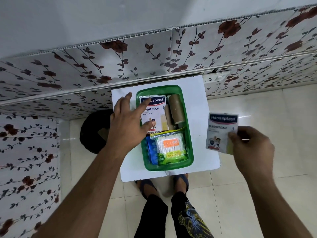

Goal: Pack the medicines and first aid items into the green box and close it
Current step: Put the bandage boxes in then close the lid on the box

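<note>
Holding a second plaster pack (221, 131) in my right hand (252, 148), pinched at its lower right corner between thumb and fingers, out past the right edge of the desk (202, 107) and well apart from the green box (189, 145). Left hand (127, 122) is spread open, holding nothing, fingers lying over the first plaster pack (156, 115) already in the box's far compartment, thumb near the divider.

Box sits mid-desk, lid not in view. Far compartment: first pack flat on the left, brown rolls (175, 109) on the right. Near compartment: swab bag (171, 148) and a blue item (151, 152) on its left, can't tell what it is.

Step in hand, I judge: getting the second pack in. Best bet is laying it flat on top of the first pack, same orientation, so it doesn't ride up on the rolls and block a lid. I'd use the left hand to press the first pack down, then slide it clear as the right comes over. Corner pinch is loose-ish, pack may swing; lower it flat, not edge-first.
</note>
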`<state>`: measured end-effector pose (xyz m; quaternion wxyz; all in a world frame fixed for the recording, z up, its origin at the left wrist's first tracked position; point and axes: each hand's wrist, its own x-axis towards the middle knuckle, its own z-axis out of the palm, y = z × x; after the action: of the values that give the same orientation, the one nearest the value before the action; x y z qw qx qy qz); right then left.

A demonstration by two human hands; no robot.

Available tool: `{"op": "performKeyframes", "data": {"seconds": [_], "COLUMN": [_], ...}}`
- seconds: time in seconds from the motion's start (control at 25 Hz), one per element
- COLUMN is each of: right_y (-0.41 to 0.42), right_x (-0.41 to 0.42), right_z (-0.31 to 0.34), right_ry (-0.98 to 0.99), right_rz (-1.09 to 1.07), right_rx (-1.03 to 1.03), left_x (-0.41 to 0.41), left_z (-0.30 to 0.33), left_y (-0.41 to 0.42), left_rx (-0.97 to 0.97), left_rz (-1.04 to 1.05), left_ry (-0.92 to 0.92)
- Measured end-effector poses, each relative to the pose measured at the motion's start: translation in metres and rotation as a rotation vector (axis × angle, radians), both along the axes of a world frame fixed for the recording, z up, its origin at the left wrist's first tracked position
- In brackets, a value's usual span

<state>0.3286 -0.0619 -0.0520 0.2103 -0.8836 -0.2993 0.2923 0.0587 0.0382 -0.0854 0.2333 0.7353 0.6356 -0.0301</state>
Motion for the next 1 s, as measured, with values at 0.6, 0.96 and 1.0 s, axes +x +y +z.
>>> {"op": "performKeyframes", "data": {"seconds": [0.6,0.96,1.0], "right_y": [0.037,0.031,0.029], "right_x": [-0.116,-0.068,-0.061], "right_z": [-0.008,0.004,0.001], "right_ry": [0.094,-0.051,-0.07], "right_rz": [0.616,0.36,0.377], "right_rx": [-0.166,0.123,0.066], "left_x": [-0.027,-0.04,-0.04], "left_z": [-0.008,-0.027,-0.031], "left_y": [-0.021,-0.033,-0.035], "left_rx": [0.063,-0.12,-0.184], "left_rz": [0.405,0.631,0.632], "left_ry": [-0.454,-0.55,-0.522]}}
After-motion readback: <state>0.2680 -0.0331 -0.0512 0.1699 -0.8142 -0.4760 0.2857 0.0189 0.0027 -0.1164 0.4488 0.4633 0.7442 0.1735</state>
